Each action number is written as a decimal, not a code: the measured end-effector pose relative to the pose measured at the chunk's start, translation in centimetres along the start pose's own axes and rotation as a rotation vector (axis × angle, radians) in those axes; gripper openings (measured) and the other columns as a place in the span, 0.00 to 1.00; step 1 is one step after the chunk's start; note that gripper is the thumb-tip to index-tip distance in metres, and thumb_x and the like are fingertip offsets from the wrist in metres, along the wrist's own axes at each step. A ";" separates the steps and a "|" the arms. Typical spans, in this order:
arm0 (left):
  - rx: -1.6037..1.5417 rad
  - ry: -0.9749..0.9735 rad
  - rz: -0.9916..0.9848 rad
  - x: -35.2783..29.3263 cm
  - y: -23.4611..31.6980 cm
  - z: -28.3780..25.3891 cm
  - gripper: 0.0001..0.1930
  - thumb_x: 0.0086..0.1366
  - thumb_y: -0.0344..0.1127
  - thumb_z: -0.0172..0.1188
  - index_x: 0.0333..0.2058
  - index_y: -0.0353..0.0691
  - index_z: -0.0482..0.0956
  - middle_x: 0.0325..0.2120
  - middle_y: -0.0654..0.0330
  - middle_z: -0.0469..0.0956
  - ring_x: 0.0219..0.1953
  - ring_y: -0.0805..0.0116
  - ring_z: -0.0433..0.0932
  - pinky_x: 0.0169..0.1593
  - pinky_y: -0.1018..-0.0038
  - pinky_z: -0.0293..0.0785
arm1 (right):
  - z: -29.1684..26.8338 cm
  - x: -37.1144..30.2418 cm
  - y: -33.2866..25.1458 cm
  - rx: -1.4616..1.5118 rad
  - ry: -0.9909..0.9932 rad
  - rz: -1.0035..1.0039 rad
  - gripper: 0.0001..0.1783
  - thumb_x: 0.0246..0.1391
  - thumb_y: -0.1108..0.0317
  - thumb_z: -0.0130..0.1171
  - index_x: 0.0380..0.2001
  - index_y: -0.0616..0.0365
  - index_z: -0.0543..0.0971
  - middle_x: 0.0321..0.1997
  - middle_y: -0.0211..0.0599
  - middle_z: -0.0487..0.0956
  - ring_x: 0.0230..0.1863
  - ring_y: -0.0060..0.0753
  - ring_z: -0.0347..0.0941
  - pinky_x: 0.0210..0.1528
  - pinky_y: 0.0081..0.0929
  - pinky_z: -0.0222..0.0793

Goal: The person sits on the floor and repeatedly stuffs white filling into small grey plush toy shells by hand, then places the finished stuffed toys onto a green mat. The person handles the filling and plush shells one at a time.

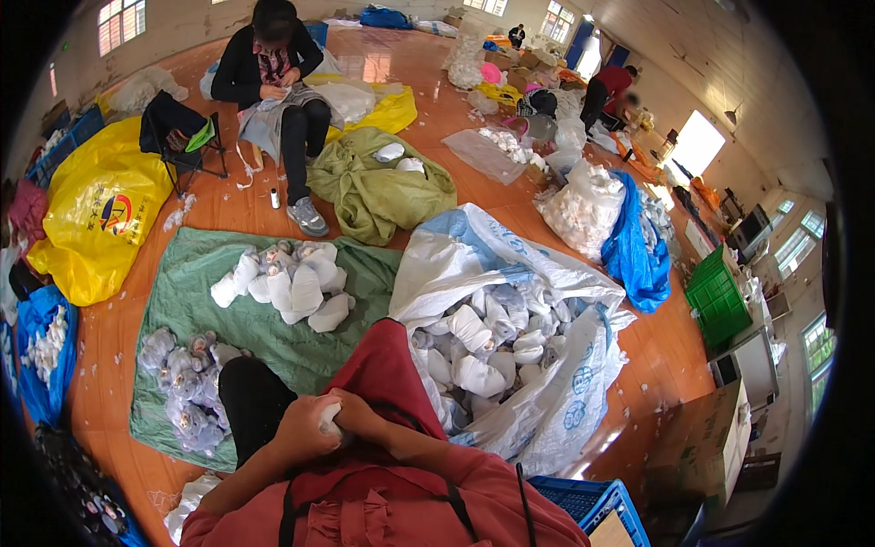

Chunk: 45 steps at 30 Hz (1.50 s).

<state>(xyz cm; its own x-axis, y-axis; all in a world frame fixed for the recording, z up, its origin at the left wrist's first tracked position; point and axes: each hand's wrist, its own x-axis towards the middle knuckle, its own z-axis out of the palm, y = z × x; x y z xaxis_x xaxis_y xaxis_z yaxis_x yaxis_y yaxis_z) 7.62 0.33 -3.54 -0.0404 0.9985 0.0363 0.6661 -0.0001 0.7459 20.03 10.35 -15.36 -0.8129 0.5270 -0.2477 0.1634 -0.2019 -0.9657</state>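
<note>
Both hands worked a small white piece over the lap.
The left hand (305,427) and right hand (357,412) pinched the white piece (331,417); a sack of white pieces (510,337) lay just right.

Glossy polished floor (228,214); matt green cloth sheet (273,342); woven plastic sack (510,264), slightly shiny; soft white stuffing (331,417) between both hands; glossy yellow plastic bag (91,219); blue plastic crate (592,506).

Green tarp (273,337), white w/ blue print sack (474,264), yellow bag (100,214), prob. grey plush toys (182,387), red apron (383,383)
</note>
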 end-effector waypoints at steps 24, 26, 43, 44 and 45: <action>-0.096 -0.068 -0.180 -0.3 -1.6 -0.8 0.47 0.41 0.42 0.76 0.61 0.44 0.63 0.49 0.47 0.71 0.52 0.45 0.71 0.54 0.59 0.70 | -3.8 -0.3 -7.8 -0.129 -0.376 0.181 0.31 0.52 0.56 0.67 0.53 0.64 0.72 0.49 0.37 0.77 0.50 0.29 0.71 0.54 0.27 0.66; -0.090 -0.099 -0.170 0.0 -1.1 -1.0 0.43 0.42 0.40 0.75 0.59 0.43 0.65 0.46 0.48 0.74 0.50 0.47 0.73 0.52 0.60 0.72 | -3.5 -0.2 -7.2 -0.185 -0.399 0.220 0.31 0.52 0.56 0.67 0.53 0.64 0.73 0.49 0.38 0.76 0.50 0.29 0.71 0.54 0.26 0.66; -0.008 0.132 -0.181 1.7 0.4 -0.2 0.41 0.47 0.39 0.67 0.61 0.42 0.61 0.43 0.41 0.72 0.48 0.41 0.70 0.53 0.58 0.68 | -3.9 3.8 -3.7 -0.638 0.133 -0.249 0.05 0.45 0.72 0.58 0.26 0.59 0.73 0.26 0.49 0.76 0.27 0.51 0.73 0.31 0.42 0.67; 0.013 0.148 -0.192 1.7 0.1 0.2 0.42 0.47 0.40 0.68 0.61 0.41 0.61 0.43 0.41 0.72 0.48 0.41 0.70 0.53 0.57 0.68 | -3.8 4.1 -3.4 -0.664 0.163 -0.277 0.05 0.45 0.72 0.58 0.26 0.58 0.73 0.26 0.49 0.76 0.27 0.51 0.73 0.30 0.42 0.67; 0.034 0.164 -0.202 1.7 -0.2 0.5 0.43 0.46 0.41 0.70 0.61 0.41 0.61 0.43 0.40 0.72 0.48 0.40 0.70 0.52 0.57 0.68 | -3.8 4.5 -3.2 -0.691 0.195 -0.305 0.05 0.46 0.71 0.58 0.26 0.58 0.73 0.26 0.49 0.76 0.27 0.51 0.73 0.30 0.42 0.66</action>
<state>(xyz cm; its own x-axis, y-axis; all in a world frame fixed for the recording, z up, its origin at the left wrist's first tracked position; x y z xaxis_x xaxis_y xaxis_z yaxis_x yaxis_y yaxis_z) 7.79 2.01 -3.92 -0.2933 0.9560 -0.0015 0.6569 0.2027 0.7263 17.95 16.46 -13.70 -0.7757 0.6248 0.0891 0.3115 0.5019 -0.8069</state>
